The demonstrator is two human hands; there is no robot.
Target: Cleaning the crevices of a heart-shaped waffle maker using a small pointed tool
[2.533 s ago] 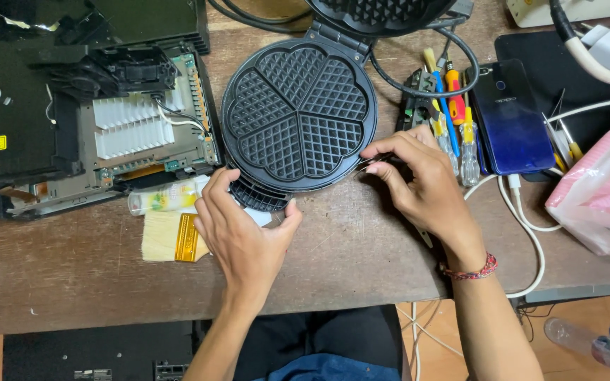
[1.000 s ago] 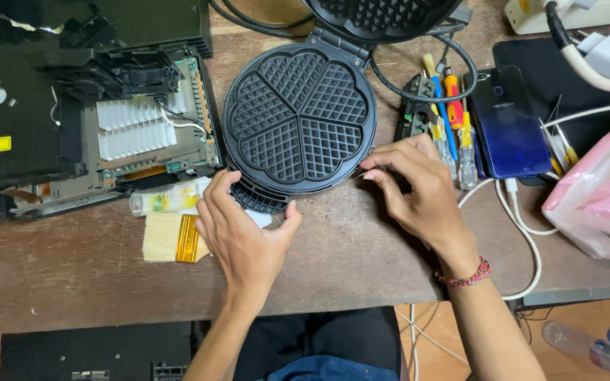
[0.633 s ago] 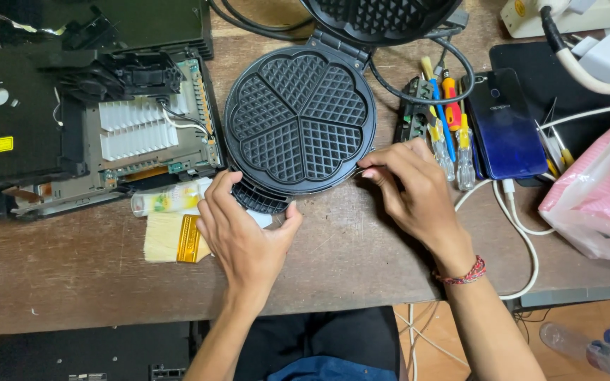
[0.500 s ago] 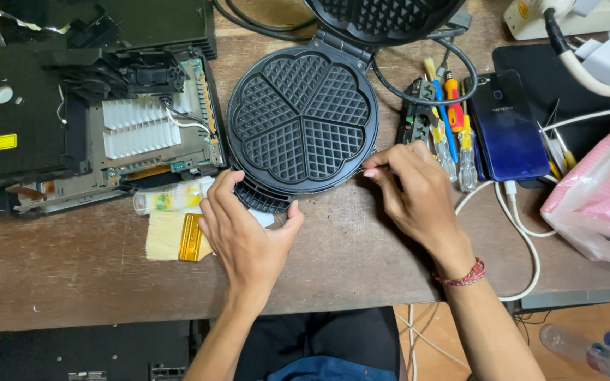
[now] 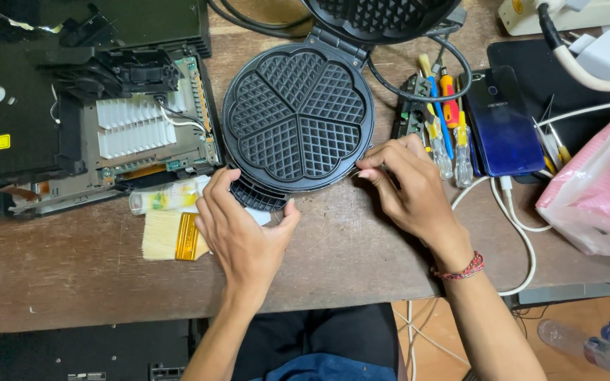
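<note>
An open black waffle maker (image 5: 298, 116) with heart-shaped grid plates lies on the wooden table (image 5: 72, 282), its lid raised at the back. My left hand (image 5: 245, 233) grips the front lower edge of its base. My right hand (image 5: 407, 187) rests at the plate's right rim, fingertips pinched together on something thin that I cannot make out.
A dismantled electronic device (image 5: 86, 120) with a finned heatsink lies at the left. A small bottle (image 5: 167, 197) and a brush (image 5: 171, 236) sit by my left hand. Screwdrivers (image 5: 439, 120), a blue phone (image 5: 506, 120), white cables and a pink tissue pack (image 5: 594, 190) crowd the right.
My right hand has crept left, from beside the screwdrivers to the waffle plate's rim. My left hand keeps its hold on the base.
</note>
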